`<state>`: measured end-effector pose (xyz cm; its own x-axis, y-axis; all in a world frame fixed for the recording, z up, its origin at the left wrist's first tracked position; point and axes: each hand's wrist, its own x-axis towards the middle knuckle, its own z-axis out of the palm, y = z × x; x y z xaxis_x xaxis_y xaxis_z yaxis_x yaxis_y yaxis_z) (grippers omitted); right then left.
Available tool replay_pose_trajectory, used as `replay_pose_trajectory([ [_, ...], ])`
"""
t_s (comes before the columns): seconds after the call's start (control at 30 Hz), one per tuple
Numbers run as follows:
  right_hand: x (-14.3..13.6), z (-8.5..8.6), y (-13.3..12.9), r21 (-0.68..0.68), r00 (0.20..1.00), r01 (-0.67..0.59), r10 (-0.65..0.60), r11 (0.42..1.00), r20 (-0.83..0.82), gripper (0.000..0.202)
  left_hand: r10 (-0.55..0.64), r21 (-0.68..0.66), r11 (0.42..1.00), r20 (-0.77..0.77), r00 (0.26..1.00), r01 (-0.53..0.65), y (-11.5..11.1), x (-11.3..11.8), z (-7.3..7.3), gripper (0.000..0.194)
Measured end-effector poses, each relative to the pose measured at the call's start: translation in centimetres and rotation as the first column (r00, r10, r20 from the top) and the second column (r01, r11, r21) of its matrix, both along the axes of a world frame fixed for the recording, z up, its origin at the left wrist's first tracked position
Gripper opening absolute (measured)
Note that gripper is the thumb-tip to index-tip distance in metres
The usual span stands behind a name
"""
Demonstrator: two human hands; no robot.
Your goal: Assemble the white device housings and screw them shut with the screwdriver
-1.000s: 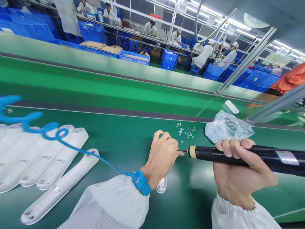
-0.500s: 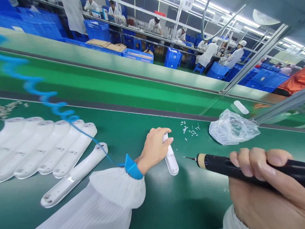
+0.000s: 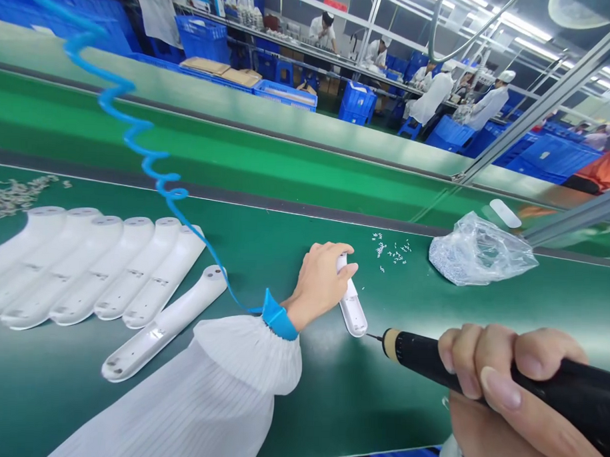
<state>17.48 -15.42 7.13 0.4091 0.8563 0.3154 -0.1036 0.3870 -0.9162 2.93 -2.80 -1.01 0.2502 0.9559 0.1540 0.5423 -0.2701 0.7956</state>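
My left hand (image 3: pixel 323 282) is closed around the upper end of a small white plastic housing (image 3: pixel 353 313) that lies on the green work surface. Its open, hollow lower part shows beyond my fingers; the upper part is hidden under them. A black electric screwdriver (image 3: pixel 420 356) with a tan collar is gripped in my right hand (image 3: pixel 509 389). Its thin bit points left, close by the housing's lower end; I cannot tell whether they touch. A blue wrist strap (image 3: pixel 280 319) with a coiled blue cord (image 3: pixel 152 160) is on my left wrist.
Several white handle shells (image 3: pixel 101 271) lie in a row at left, with one separate shell (image 3: pixel 166 327) beside my sleeve. Small screws (image 3: pixel 391 251) are scattered behind the housing. A clear plastic bag (image 3: pixel 479 251) of small parts is at right, and a pile of small metal pieces (image 3: pixel 16 195) far left.
The screwdriver has come nearer to the housing, its bit now by the lower end. My left hand keeps its hold on the housing. The whole view has shifted slightly.
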Motion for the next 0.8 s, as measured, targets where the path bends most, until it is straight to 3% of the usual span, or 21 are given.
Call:
replay_pose_trajectory([
  [0.23,-0.2,-0.1,0.2,0.006,0.998,-0.055,0.055,0.998,-0.005,0.04,0.003,-0.002,1.0,0.006,1.0,-0.003,-0.1,0.0,-0.1,0.027],
  [0.37,-1.2,0.3,0.3,-0.066,0.996,-0.058,0.063,0.996,0.066,0.03,0.015,0.01,1.0,0.0,1.0,-0.015,0.0,0.1,-0.1,0.026],
  [0.5,-2.1,0.7,1.2,-0.046,0.974,-0.144,0.15,0.989,0.173,0.019,0.018,-0.004,1.0,-0.023,1.0,-0.019,0.1,0.1,0.0,0.025],
  [0.8,-1.0,0.2,1.9,-0.075,0.981,-0.147,0.155,0.986,0.114,0.023,0.017,-0.015,1.0,-0.048,0.999,-0.017,0.1,0.1,0.2,0.022],
])
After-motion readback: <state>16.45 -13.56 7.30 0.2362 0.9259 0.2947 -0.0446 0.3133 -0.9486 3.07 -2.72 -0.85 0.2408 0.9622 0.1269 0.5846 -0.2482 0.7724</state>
